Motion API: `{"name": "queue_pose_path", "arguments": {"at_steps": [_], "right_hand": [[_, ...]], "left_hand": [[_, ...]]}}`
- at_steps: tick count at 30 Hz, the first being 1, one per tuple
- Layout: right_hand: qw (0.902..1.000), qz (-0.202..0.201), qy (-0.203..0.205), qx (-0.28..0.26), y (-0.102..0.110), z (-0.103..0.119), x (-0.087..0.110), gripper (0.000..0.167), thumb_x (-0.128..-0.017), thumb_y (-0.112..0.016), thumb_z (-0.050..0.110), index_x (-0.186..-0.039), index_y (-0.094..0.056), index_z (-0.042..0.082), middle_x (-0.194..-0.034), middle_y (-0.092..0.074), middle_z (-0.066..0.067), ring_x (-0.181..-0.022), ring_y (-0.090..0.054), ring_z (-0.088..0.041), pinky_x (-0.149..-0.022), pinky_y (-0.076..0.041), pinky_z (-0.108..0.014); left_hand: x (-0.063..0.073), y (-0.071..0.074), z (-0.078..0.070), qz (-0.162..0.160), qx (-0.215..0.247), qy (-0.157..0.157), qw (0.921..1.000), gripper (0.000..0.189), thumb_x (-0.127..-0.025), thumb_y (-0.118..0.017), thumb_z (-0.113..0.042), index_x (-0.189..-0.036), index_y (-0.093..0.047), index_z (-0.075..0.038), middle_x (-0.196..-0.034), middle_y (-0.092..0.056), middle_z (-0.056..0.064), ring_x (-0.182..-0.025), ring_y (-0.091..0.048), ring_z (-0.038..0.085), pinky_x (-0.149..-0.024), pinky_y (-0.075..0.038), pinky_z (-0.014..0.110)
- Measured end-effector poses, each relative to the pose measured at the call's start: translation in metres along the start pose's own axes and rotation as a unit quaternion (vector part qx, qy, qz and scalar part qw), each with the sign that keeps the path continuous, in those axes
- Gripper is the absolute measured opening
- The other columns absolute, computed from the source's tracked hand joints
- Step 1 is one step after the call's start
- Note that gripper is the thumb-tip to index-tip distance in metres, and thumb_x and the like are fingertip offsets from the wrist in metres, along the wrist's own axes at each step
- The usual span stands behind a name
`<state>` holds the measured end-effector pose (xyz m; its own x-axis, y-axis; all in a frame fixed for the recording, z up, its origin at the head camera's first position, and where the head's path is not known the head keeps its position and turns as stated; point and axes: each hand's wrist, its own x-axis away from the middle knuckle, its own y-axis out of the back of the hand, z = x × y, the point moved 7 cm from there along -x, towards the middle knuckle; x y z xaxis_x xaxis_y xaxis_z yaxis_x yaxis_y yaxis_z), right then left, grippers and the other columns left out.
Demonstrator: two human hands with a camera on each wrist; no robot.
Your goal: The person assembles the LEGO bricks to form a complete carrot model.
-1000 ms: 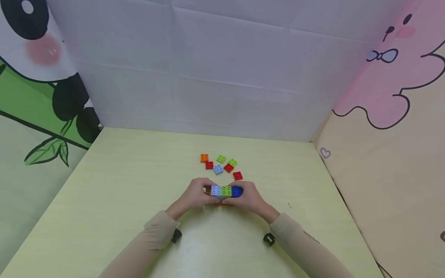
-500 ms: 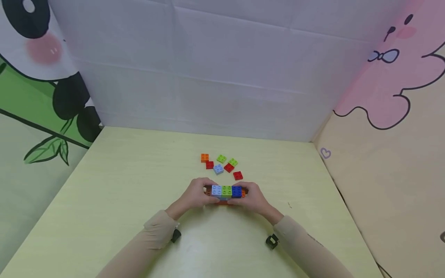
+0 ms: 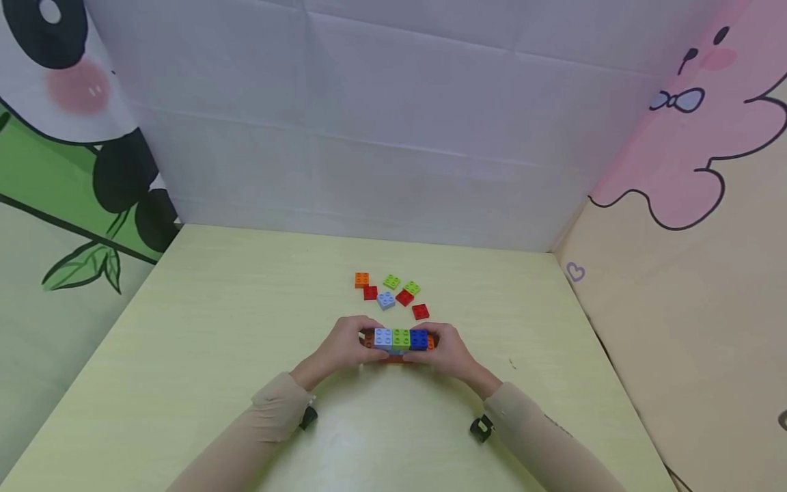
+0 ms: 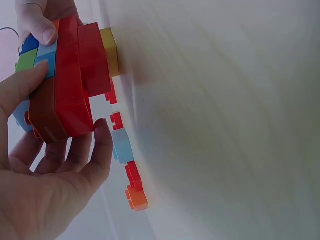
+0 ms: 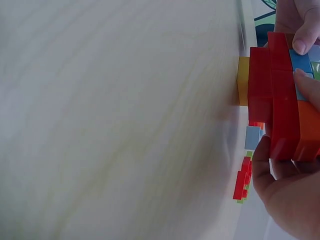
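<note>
Both hands hold one stepped structure of toy building bricks (image 3: pixel 401 339) near the middle of the table. Its top row is light blue, green and dark blue. Under that come brown, blue and orange bricks, then red layers, with a yellow brick (image 4: pixel 110 52) at the base. My left hand (image 3: pixel 341 346) grips the left end, thumb on a blue brick and fingers curled behind the brown brick (image 4: pixel 49 112). At the opposite end my right hand (image 3: pixel 451 351) grips it the same way, its fingers curled beside the orange brick (image 5: pixel 309 129).
Beyond the hands lie several loose bricks: an orange brick (image 3: pixel 361 280), a light blue brick (image 3: pixel 386 300), a green brick (image 3: pixel 391 281) and a red brick (image 3: pixel 420 311) among them. A grey cloth wall (image 3: pixel 369 137) stands at the table's back edge.
My right hand has shifted slightly right along the structure, uncovering the dark blue brick and the orange one at the right end. The left hand stays put, and the loose bricks are unmoved.
</note>
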<state>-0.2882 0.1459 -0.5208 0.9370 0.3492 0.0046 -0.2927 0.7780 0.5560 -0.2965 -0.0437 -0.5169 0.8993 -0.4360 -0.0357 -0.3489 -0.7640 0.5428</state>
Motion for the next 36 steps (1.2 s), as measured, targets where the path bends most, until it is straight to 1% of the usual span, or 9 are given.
{"name": "queue_pose_path", "arguments": {"at_steps": [14,19,21,23,27,29,31,33,36], "right_hand": [[0.9999,0.005,-0.007,-0.010,-0.001,0.000,0.000,0.044,-0.073,-0.083,0.034,-0.111,-0.068,0.016,-0.110,-0.062,0.004,-0.101,-0.054,-0.020,-0.088,-0.046,-0.039],[0.9999,0.006,-0.005,-0.011,-0.001,0.001,-0.001,0.044,-0.073,-0.083,0.034,-0.110,-0.068,0.016,-0.110,-0.062,0.004,-0.101,-0.054,-0.020,-0.088,-0.046,-0.039],[0.9999,0.007,-0.005,-0.010,-0.001,0.001,-0.001,0.044,-0.073,-0.083,0.034,-0.110,-0.068,0.016,-0.110,-0.062,0.004,-0.101,-0.054,-0.020,-0.087,-0.046,-0.039],[0.9999,0.007,-0.007,-0.009,-0.001,-0.001,-0.001,0.044,-0.073,-0.083,0.034,-0.110,-0.068,0.016,-0.110,-0.062,0.003,-0.101,-0.054,-0.020,-0.086,-0.046,-0.038],[0.9999,0.007,-0.014,-0.003,-0.001,-0.003,-0.002,0.044,-0.073,-0.083,0.035,-0.110,-0.068,0.017,-0.110,-0.062,0.004,-0.100,-0.055,-0.020,-0.086,-0.047,-0.037],[0.9999,0.007,-0.014,-0.001,-0.002,-0.003,-0.002,0.045,-0.073,-0.083,0.035,-0.111,-0.068,0.017,-0.110,-0.062,0.004,-0.100,-0.055,-0.019,-0.086,-0.047,-0.037],[0.9999,0.008,-0.012,0.001,-0.002,-0.002,-0.002,0.045,-0.073,-0.083,0.035,-0.111,-0.068,0.017,-0.111,-0.062,0.004,-0.100,-0.055,-0.019,-0.085,-0.046,-0.037],[0.9999,0.009,-0.009,0.000,-0.001,-0.001,-0.002,0.045,-0.073,-0.083,0.035,-0.111,-0.068,0.017,-0.111,-0.062,0.004,-0.100,-0.055,-0.019,-0.085,-0.047,-0.036],[0.9999,0.008,-0.005,-0.003,0.000,0.001,-0.001,0.044,-0.074,-0.083,0.034,-0.111,-0.068,0.016,-0.110,-0.062,0.004,-0.099,-0.056,-0.019,-0.085,-0.047,-0.036]], "left_hand": [[0.000,0.001,0.000,0.002,-0.004,-0.007,1.0000,0.038,-0.073,-0.085,-0.025,-0.106,-0.070,-0.014,-0.095,-0.062,-0.007,-0.086,-0.056,0.015,-0.073,-0.048,0.030],[-0.001,0.005,0.004,0.008,0.009,-0.010,0.9999,0.045,-0.070,-0.084,-0.041,-0.105,-0.071,-0.017,-0.093,-0.062,-0.008,-0.085,-0.057,0.015,-0.072,-0.050,0.030],[-0.002,0.008,0.005,0.008,0.030,-0.010,0.9995,0.043,-0.074,-0.079,-0.046,-0.105,-0.071,-0.017,-0.093,-0.064,-0.007,-0.085,-0.059,0.015,-0.073,-0.050,0.031],[-0.006,0.012,0.006,-0.001,0.063,-0.017,0.9979,0.042,-0.083,-0.071,-0.046,-0.105,-0.071,-0.011,-0.095,-0.067,-0.001,-0.086,-0.061,0.017,-0.076,-0.050,0.033],[-0.020,0.021,0.009,-0.050,0.096,-0.008,0.9941,0.051,-0.096,-0.050,-0.048,-0.102,-0.071,-0.001,-0.096,-0.069,0.009,-0.086,-0.063,0.020,-0.079,-0.050,0.036],[-0.028,0.025,0.012,-0.074,0.079,0.003,0.9942,0.050,-0.096,-0.052,-0.048,-0.100,-0.071,-0.003,-0.095,-0.068,0.009,-0.085,-0.062,0.020,-0.077,-0.051,0.035],[-0.037,0.027,0.014,-0.086,0.040,0.011,0.9954,0.042,-0.092,-0.061,-0.045,-0.102,-0.072,-0.006,-0.096,-0.067,0.006,-0.086,-0.061,0.018,-0.076,-0.050,0.034],[-0.047,0.026,0.016,-0.087,-0.005,0.016,0.9961,0.038,-0.086,-0.070,-0.041,-0.106,-0.072,-0.008,-0.098,-0.066,0.004,-0.088,-0.059,0.018,-0.076,-0.050,0.033],[-0.062,0.024,0.021,-0.075,-0.054,0.019,0.9956,0.045,-0.080,-0.077,-0.035,-0.113,-0.069,-0.006,-0.105,-0.065,0.006,-0.093,-0.058,0.020,-0.078,-0.050,0.035]]}}
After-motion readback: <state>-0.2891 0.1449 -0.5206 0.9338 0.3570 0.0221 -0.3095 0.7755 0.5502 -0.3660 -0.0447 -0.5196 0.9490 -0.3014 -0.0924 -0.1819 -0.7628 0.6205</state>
